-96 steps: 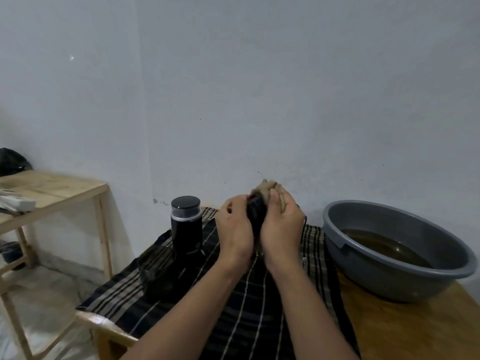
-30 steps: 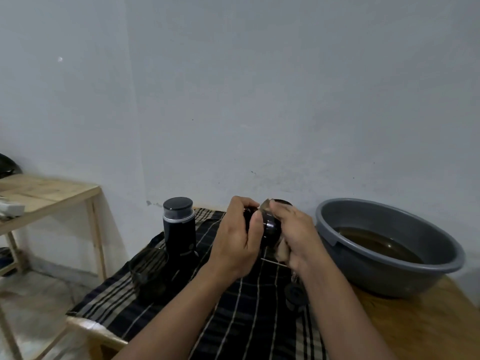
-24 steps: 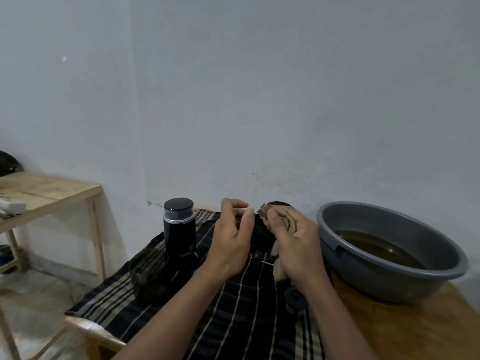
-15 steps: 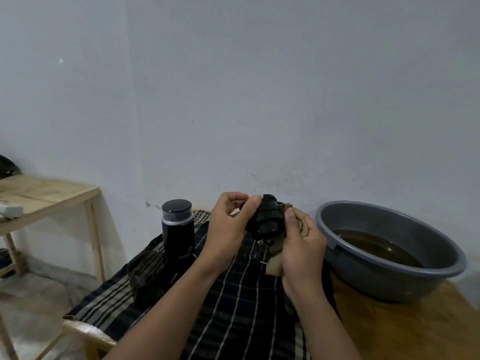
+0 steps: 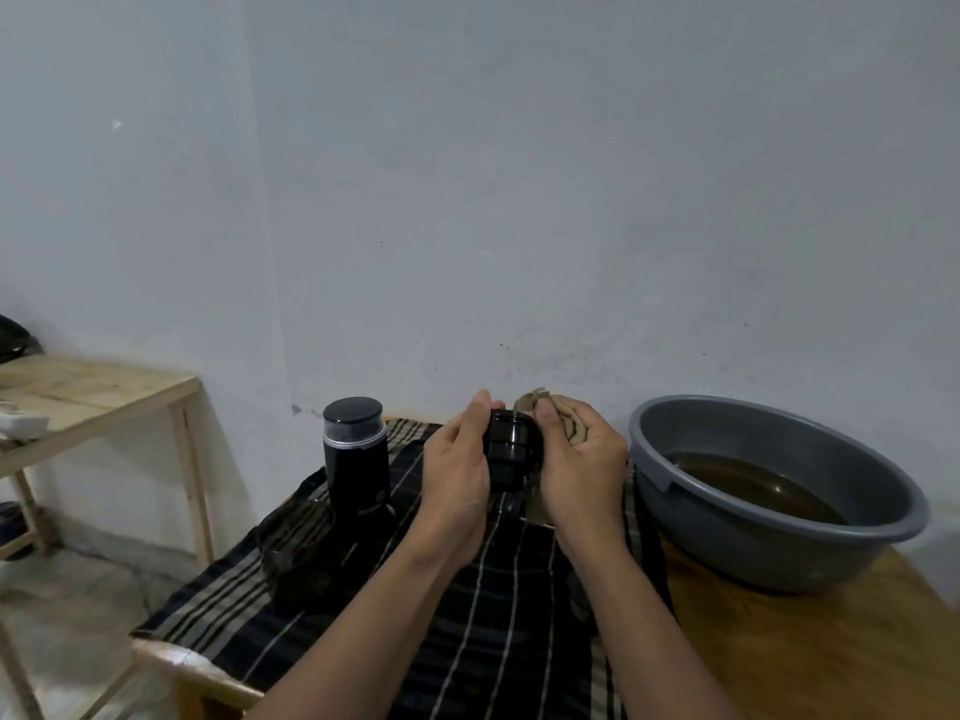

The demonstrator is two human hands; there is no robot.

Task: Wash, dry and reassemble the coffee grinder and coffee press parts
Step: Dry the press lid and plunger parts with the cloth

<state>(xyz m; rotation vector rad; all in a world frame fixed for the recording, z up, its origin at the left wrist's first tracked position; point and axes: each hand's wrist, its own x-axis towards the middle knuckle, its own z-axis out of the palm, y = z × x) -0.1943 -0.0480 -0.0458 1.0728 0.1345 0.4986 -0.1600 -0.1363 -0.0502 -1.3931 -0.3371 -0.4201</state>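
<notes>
left hand grips black grinder part above striped cloth, steadying it so right hand, clutching tan rag, can dry it. grinder body left, basin right.

- A single head-worn camera looks forward and slightly down, square onto a pale wall.
- It sits close over the wooden table, with the forearms entering from the bottom edge.
- The left hand and right hand sit mid-frame, just left of the grey basin.
- The wide lens also takes in a side table, far left of the basin.
</notes>
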